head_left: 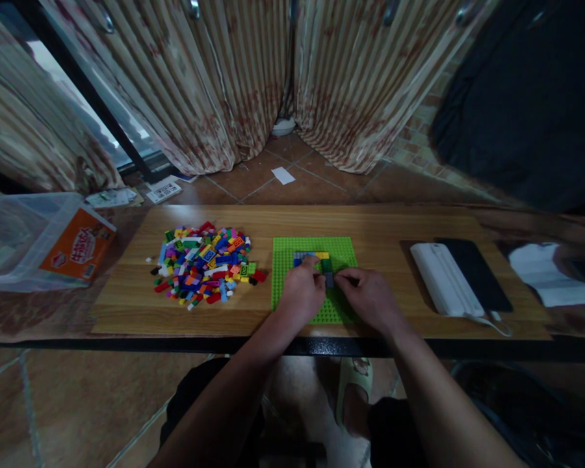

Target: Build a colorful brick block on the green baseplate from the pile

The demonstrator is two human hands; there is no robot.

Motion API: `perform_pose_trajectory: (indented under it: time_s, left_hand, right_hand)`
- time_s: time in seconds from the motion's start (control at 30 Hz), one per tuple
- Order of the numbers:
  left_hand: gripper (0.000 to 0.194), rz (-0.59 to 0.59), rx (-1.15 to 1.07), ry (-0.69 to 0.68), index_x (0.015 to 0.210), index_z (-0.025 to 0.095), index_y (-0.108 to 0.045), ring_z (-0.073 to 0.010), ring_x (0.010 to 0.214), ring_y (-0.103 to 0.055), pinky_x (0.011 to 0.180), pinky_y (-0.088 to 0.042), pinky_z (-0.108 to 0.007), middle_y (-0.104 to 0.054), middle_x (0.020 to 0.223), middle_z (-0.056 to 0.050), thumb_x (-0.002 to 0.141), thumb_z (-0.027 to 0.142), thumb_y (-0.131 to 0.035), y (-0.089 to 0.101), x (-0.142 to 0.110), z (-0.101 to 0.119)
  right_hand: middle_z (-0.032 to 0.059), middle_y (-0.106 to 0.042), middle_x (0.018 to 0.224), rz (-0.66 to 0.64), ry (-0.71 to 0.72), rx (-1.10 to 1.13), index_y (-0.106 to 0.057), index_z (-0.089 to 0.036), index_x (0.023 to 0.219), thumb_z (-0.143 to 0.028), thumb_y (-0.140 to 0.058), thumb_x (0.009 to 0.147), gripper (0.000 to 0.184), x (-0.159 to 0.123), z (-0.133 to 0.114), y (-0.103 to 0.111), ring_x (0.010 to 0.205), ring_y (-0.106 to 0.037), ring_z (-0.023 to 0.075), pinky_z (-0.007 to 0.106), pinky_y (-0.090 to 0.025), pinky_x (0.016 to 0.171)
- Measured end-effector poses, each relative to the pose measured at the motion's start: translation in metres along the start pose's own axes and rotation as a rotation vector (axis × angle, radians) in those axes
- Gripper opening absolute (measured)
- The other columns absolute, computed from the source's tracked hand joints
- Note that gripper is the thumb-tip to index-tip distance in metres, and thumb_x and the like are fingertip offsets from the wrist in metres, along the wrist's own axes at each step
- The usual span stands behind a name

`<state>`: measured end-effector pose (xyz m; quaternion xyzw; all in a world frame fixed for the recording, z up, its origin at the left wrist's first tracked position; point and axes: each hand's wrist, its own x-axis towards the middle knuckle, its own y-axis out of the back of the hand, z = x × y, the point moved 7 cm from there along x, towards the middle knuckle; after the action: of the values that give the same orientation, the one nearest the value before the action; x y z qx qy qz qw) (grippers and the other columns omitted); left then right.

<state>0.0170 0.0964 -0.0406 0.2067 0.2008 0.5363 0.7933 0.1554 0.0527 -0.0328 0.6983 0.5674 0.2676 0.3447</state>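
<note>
A green studded baseplate [283, 247] lies on the wooden table in front of me. Blue, grey, yellow and dark green bricks [325, 265] form an angular outline on its middle, partly covered by my left hand [303, 289]. That hand is closed, its fingers curled down over the bricks; what is under the fingertips is hidden. Just right of the outline, beside a grey brick [329, 281], my right hand [368, 298] is closed with thumb and fingertips together. Anything between them is too small to make out. A pile of loose, many-coloured bricks [205, 263] is spread left of the baseplate.
A clear plastic tub [34, 227] with an orange label stands at the left end. On the table's [380, 227] right side lie a white power bank [446, 279] with a cable and a dark flat phone-like slab [478, 273]. White paper [553, 273] lies beyond. Curtains hang behind.
</note>
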Motion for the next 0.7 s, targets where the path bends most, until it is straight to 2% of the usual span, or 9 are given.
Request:
perform_pose_trajectory:
  time_s: [0.23, 0.7]
  left_hand:
    - [0.041, 0.022, 0.111, 0.032, 0.119, 0.015, -0.061, -0.0187, 0.081, -0.068, 0.082, -0.052, -0.032, -0.072, 0.086, -0.006, 0.079, 0.011, -0.055, -0.0019, 0.0038, 0.0043]
    - [0.04, 0.034, 0.104, 0.06, 0.118, 0.015, -0.061, -0.0173, 0.082, -0.067, 0.082, -0.052, -0.029, -0.072, 0.089, -0.006, 0.079, 0.009, -0.056, -0.0016, 0.0058, 0.0047]
  right_hand:
    - [0.0054, -0.076, 0.084, -0.033, -0.065, -0.026, -0.075, -0.021, 0.084, -0.03, -0.054, 0.086, 0.023, 0.005, -0.0011, -0.0051, 0.077, -0.068, 0.0201, 0.029, -0.043, 0.069]
    - [0.0052, -0.076, 0.082, -0.02, -0.079, -0.028, -0.076, -0.022, 0.082, -0.029, -0.054, 0.085, 0.023, 0.0052, 0.0004, -0.0052, 0.076, -0.068, 0.0196, 0.029, -0.043, 0.067]
